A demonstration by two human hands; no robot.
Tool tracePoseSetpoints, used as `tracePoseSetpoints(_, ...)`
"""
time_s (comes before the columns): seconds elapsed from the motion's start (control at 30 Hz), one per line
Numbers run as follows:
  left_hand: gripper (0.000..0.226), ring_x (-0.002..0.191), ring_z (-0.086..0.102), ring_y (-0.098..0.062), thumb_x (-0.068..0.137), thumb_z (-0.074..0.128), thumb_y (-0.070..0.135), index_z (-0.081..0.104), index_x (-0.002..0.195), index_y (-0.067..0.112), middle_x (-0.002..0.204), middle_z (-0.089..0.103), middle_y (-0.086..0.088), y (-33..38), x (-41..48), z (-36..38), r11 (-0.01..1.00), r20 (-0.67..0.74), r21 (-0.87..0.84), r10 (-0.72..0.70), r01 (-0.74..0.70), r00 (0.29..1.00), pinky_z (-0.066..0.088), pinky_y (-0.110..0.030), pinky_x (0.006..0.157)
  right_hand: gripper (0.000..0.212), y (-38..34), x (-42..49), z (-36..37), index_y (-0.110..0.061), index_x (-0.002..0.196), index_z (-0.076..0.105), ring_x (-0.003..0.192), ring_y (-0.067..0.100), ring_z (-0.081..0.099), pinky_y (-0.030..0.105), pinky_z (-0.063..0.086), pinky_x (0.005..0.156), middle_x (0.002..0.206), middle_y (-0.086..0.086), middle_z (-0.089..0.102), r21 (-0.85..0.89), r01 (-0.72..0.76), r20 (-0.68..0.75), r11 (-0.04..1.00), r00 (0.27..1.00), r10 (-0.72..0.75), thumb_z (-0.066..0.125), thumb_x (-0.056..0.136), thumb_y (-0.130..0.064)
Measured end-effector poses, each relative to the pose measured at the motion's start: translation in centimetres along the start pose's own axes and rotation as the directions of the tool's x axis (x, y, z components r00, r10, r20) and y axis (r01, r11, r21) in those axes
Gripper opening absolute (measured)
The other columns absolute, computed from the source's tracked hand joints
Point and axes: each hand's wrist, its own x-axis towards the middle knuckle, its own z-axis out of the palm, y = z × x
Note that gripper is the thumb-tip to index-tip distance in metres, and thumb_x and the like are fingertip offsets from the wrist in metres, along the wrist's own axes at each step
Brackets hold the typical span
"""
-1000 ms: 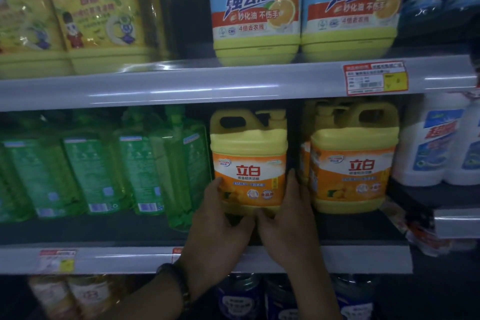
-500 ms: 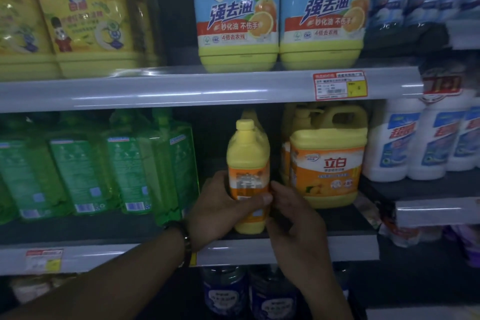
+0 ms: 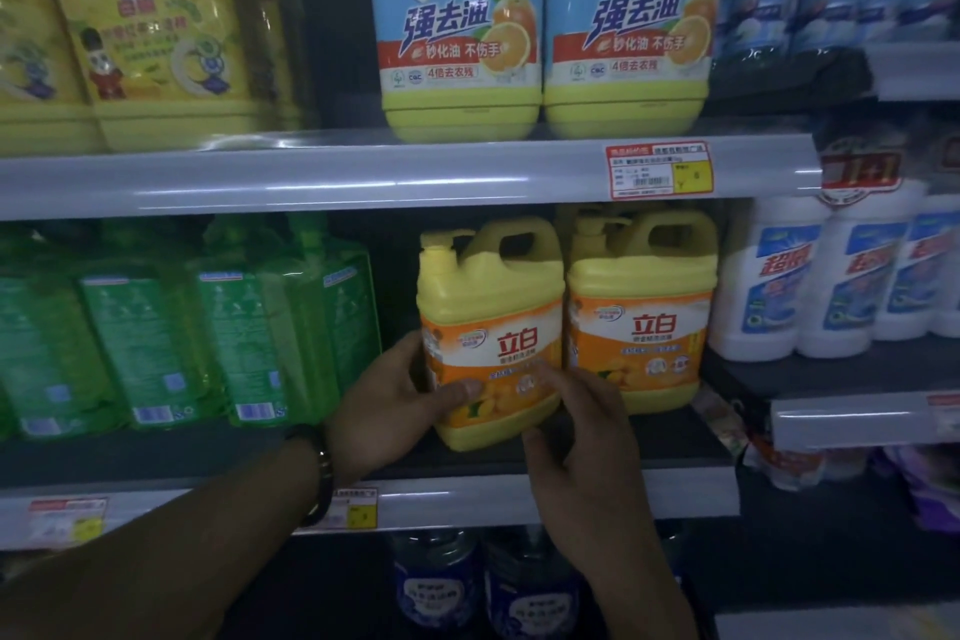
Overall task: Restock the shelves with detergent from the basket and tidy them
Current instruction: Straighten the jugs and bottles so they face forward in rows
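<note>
A yellow detergent jug (image 3: pixel 498 307) with an orange label stands on the middle shelf (image 3: pixel 467 499), its label facing me and its body slightly turned. My left hand (image 3: pixel 379 411) grips its lower left side, thumb across the label. The fingers of my right hand (image 3: pixel 587 457) lie on the jug's lower right front, with the thumb at its bottom edge. A second, identical jug (image 3: pixel 644 327) stands touching it on the right. No basket is in view.
Green refill bottles (image 3: pixel 234 343) crowd the shelf to the left, with a dark gap beside the jug. White bottles (image 3: pixel 779 286) stand to the right. Large yellow jugs with blue labels (image 3: pixel 457 26) fill the upper shelf. Dark blue bottles (image 3: pixel 436 587) sit below.
The jug stood label-front, was turned side-on, and now faces label-front again, against its twin. Both hands stayed on it throughout.
</note>
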Motion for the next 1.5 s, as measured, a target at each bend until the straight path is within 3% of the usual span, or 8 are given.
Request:
tracePoseSetpoints(0.17,0.048,0.119,0.070,-0.006,0.094,0.077,0.023,0.055,0.136,0.028,0.127,0.074,0.012,-1.0,0.6,-0.6,0.998,-0.088,0.067,-0.010,0.016,0.996,0.057,-0.046,0.107,0.062,-0.7,0.1,0.6,-0.047,0.153,0.039,0.152,0.011,0.032,0.040,0.041,0.121,0.162,-0.013,0.032,0.009,-0.056,-0.003,0.998,0.998,0.056,0.065,0.102,-0.023)
tracePoseSetpoints(0.47,0.050,0.127,0.065,-0.008,0.101,0.069,0.026,0.055,0.148,0.036,0.135,0.070,0.017,-1.3,1.2,0.5,0.983,-0.125,0.182,0.051,-0.028,0.991,0.052,-0.048,0.112,0.071,-0.5,0.3,0.9,-0.044,0.160,0.034,0.156,0.007,0.024,0.032,0.032,0.125,0.169,-0.017,0.024,-0.025,-0.074,-0.004,0.997,0.997,0.074,0.069,0.100,-0.029)
tracePoseSetpoints(0.7,0.049,0.125,0.059,-0.002,0.105,0.062,0.023,0.050,0.152,0.031,0.140,0.064,0.016,-1.3,1.1,1.6,0.965,-0.165,0.258,0.089,-0.044,0.982,0.047,-0.022,0.102,0.073,-0.7,-0.1,1.1,-0.040,0.163,0.029,0.157,0.005,0.017,0.017,0.022,0.114,0.170,-0.017,0.016,-0.101,-0.053,0.020,0.993,0.998,0.055,0.067,0.102,-0.029)
tracePoseSetpoints(0.87,0.055,0.124,0.063,-0.003,0.105,0.056,0.011,0.046,0.154,0.033,0.140,0.066,0.017,-1.3,-0.3,1.4,0.936,-0.136,0.327,0.184,-0.131,0.973,0.049,-0.021,0.106,0.069,-1.5,-0.9,1.1,-0.034,0.162,0.035,0.154,0.008,0.027,0.019,0.026,0.116,0.166,-0.013,0.027,-0.119,-0.085,0.004,0.989,0.996,0.086,0.067,0.102,-0.027)
tracePoseSetpoints(1.03,0.073,0.113,0.053,0.031,0.096,0.062,-0.005,0.042,0.134,0.053,0.113,0.056,0.058,-1.0,-4.3,0.5,0.934,-0.119,0.291,0.251,-0.208,0.961,0.038,0.005,0.095,0.064,-3.8,-3.0,1.4,-0.037,0.160,0.036,0.149,0.015,0.036,0.039,0.038,0.123,0.162,-0.011,0.031,-0.206,-0.145,0.001,0.968,0.989,0.148,0.064,0.103,-0.032)
tracePoseSetpoints(1.2,0.047,0.115,0.061,0.017,0.091,0.071,0.004,0.067,0.130,0.029,0.123,0.070,0.024,-2.4,-8.2,-3.9,0.926,-0.114,0.336,0.220,-0.171,0.969,0.042,-0.001,0.098,0.060,-7.5,-5.1,3.6,-0.037,0.157,0.039,0.139,0.017,0.046,0.037,0.045,0.112,0.154,-0.013,0.037,-0.262,-0.120,0.147,0.958,0.976,0.162,0.064,0.102,-0.033)
tracePoseSetpoints(1.37,0.031,0.102,0.058,0.029,0.087,0.069,0.019,0.070,0.114,0.033,0.107,0.067,0.035,-3.3,-12.5,-12.1,0.916,-0.161,0.390,0.171,-0.096,0.972,0.047,-0.005,0.089,0.058,-13.9,-6.3,8.9,-0.037,0.156,0.041,0.137,0.016,0.049,0.035,0.044,0.109,0.149,-0.009,0.041,-0.283,-0.010,0.296,0.959,0.950,0.097,0.061,0.102,-0.035)
tracePoseSetpoints(1.5,0.037,0.109,0.067,0.003,0.090,0.071,0.023,0.071,0.126,0.027,0.117,0.072,0.020,-5.0,-16.2,-20.3,0.910,-0.239,0.411,0.055,0.050,0.969,0.053,-0.019,0.089,0.056,-19.6,-6.4,14.9,-0.036,0.155,0.042,0.141,0.016,0.048,0.038,0.044,0.112,0.154,-0.009,0.046,-0.197,0.077,0.398,0.977,0.917,0.008,0.062,0.102,-0.037)
